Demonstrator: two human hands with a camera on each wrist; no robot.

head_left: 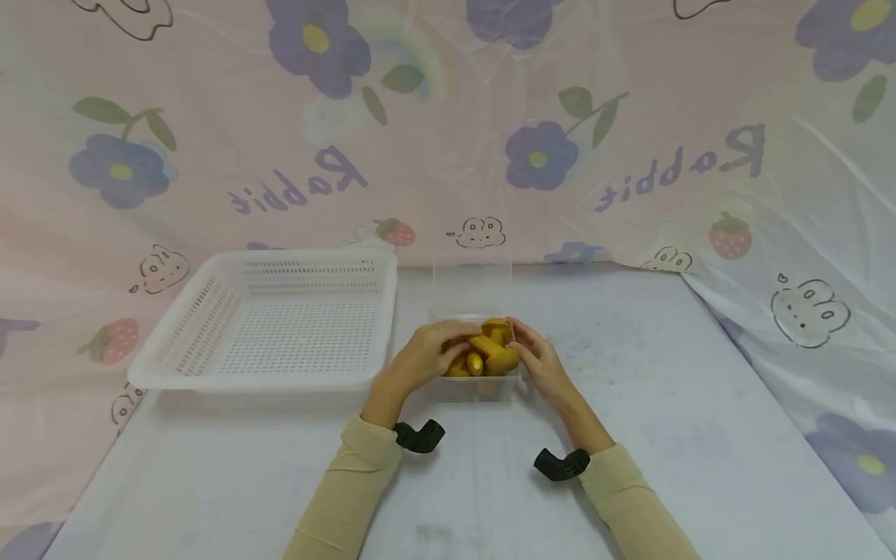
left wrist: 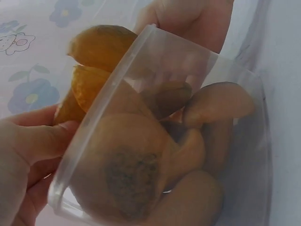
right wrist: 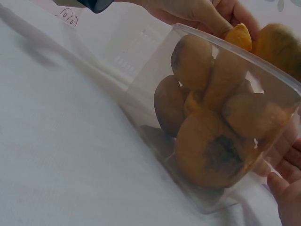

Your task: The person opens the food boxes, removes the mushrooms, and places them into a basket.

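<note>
A clear plastic box (head_left: 458, 390) filled with yellow-brown mushrooms (head_left: 475, 364) stands on the table before me. From the left, my left hand (head_left: 423, 354) reaches over the rim and pinches the stem of a mushroom (left wrist: 101, 47) at the top of the pile. My right hand (head_left: 547, 369) lies along the box's right side, its fingers fairly straight near the wall and upper mushrooms. In the right wrist view, part of that hand (right wrist: 289, 188) shows beside the box. Several more mushrooms show through the clear walls, some with dark patches on their caps.
Left of the box sits a large white perforated basket (head_left: 255, 383). A transparent lid (head_left: 472, 286) stands raised behind the box. White cloth (head_left: 665, 404) covers the table, and a printed curtain (head_left: 434, 155) hangs along the back. A black curved piece is on each wrist.
</note>
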